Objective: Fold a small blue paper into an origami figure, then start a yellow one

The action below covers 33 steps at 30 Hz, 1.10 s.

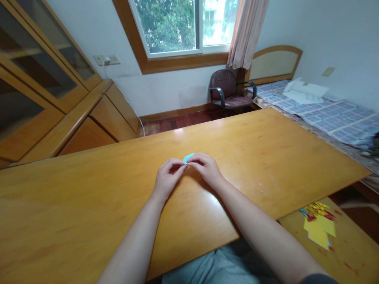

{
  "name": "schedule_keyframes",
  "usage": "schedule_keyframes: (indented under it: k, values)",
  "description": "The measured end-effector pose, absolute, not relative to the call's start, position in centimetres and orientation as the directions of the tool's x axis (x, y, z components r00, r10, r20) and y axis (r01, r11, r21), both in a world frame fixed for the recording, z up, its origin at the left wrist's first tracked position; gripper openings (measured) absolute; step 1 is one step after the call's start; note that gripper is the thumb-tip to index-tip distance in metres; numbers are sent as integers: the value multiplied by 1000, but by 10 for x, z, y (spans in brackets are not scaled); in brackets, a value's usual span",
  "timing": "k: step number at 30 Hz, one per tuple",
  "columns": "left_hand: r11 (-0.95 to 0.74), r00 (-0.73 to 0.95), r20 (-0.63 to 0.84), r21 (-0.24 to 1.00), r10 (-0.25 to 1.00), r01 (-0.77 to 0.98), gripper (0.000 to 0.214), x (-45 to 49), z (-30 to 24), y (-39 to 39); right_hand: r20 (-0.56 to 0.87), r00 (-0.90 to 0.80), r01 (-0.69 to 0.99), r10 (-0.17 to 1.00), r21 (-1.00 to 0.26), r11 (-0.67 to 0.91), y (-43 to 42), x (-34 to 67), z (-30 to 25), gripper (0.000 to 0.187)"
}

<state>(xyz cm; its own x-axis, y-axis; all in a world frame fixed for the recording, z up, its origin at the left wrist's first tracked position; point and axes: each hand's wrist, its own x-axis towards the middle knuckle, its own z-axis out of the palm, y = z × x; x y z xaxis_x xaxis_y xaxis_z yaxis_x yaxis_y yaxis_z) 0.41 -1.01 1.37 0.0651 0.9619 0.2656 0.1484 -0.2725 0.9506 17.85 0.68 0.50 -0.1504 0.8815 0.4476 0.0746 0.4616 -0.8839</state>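
A small light-blue piece of folded paper point(188, 157) is pinched between my two hands, just above the middle of the wooden table point(118, 205). My left hand point(169, 175) grips its left end between thumb and fingertips. From the other side, my right hand point(205, 167) holds it the same way, its fingers hiding part of the paper. The fingertips of both hands nearly meet at the paper's lower edge. How the paper is folded is too small to make out.
At the lower right, a lower wooden surface point(355, 244) bears yellow paper sheets point(321, 228) and a pile of yellow, red and blue folded pieces point(316, 211). A maroon armchair point(226, 88) stands past the table's far edge. A bed point(331, 114) lies right, a cabinet point(74, 106) left.
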Motion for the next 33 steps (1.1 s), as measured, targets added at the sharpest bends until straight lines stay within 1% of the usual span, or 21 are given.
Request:
schedule_keyframes:
  k: [8, 16, 19, 24, 29, 33]
  values:
    - [-309, 66, 302, 928, 951, 210, 8, 3, 15, -11, 474, -153, 87, 867, -867, 490, 5, 178, 7, 8]
    - [-330, 39, 329, 922, 943, 204, 5, 7, 20, -12, 494, -178, 120, 851, -848, 517, 6, 179, 5, 8]
    - [-378, 51, 378, 890, 925, 255, 6, 6, 21, -11, 499, -181, 115, 847, -845, 522, 7, 178, 2, 7]
    - [-508, 129, 497, 786, 858, 352, 8, 2, 15, -9, 544, -189, 119, 817, -814, 569, 7, 179, 2, 8]
    - [-535, 145, 523, 757, 840, 374, 7, 2, 15, -9, 539, -198, 146, 819, -809, 569, 6, 179, 4, 10]
    - [-531, 139, 519, 767, 844, 360, 9, 3, 16, -9, 519, -176, 110, 837, -834, 541, 7, 178, 2, 9]
